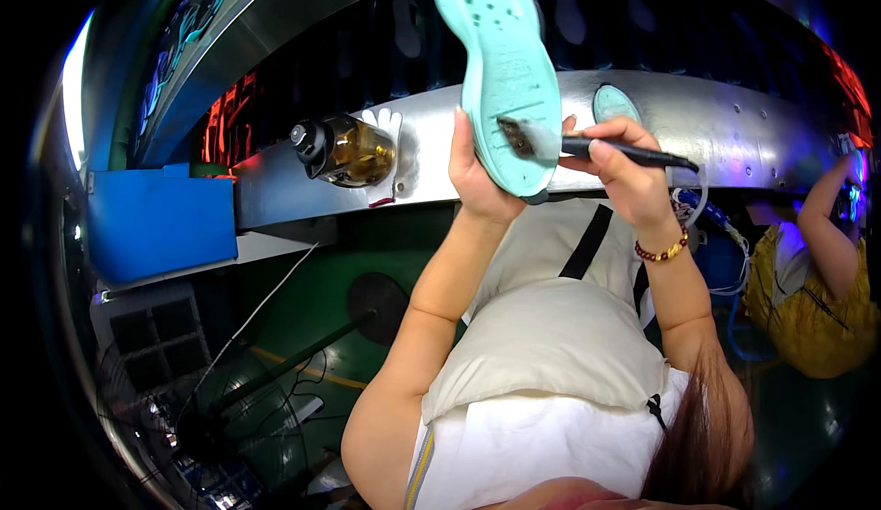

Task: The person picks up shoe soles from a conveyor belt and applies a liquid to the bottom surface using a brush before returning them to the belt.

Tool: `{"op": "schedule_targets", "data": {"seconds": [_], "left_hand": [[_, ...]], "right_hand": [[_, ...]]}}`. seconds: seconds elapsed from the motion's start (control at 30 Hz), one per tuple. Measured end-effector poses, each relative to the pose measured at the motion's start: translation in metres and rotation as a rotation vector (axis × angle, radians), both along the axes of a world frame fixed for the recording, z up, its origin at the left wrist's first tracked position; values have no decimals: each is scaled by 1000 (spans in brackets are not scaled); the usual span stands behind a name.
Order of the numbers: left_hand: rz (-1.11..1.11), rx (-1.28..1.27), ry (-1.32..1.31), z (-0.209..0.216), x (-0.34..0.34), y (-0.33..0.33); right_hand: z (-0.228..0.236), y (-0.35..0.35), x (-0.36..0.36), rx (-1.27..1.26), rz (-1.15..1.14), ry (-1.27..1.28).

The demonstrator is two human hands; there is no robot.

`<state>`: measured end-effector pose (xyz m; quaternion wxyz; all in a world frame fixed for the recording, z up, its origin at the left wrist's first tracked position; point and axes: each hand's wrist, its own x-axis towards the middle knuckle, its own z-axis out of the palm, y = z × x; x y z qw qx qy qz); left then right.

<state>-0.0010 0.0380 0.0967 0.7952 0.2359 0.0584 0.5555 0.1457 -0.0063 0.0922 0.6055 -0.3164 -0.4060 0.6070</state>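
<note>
My left hand (485, 180) grips a turquoise shoe sole (503, 60) by its near end, thumb along its left edge. The sole is held up over the metal ledge, its hollow inner face showing, with small holes at the far end. In my right hand (635, 178) is a black-handled brush (610, 149), pinched between thumb and fingers. A clear tube (703, 200) runs from the handle's rear end. The dark bristles lie against the inner face of the sole, near its lower part; whether they press on it I cannot tell.
A bottle of amber liquid (356, 150) with a black top stands on the metal ledge (431, 143), beside a white glove (393, 129). Another turquoise piece (615, 105) lies right. Beyond runs a dark conveyor (367, 47). A blue box (161, 226) is left; another person's arm (830, 221) is right.
</note>
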Motion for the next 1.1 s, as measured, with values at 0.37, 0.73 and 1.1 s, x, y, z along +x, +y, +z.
{"op": "schedule_targets", "data": {"seconds": [0.37,0.73,1.1], "left_hand": [[-97,-109,-60,-9,-7,16],[-172,-111,106,-6,-17,28],[-579,-301,532,2,-25,37]], "right_hand": [[20,-5,-1,425,127,-585],[20,13,16,465,5,-657],[29,1,27,576,344,-853]]}}
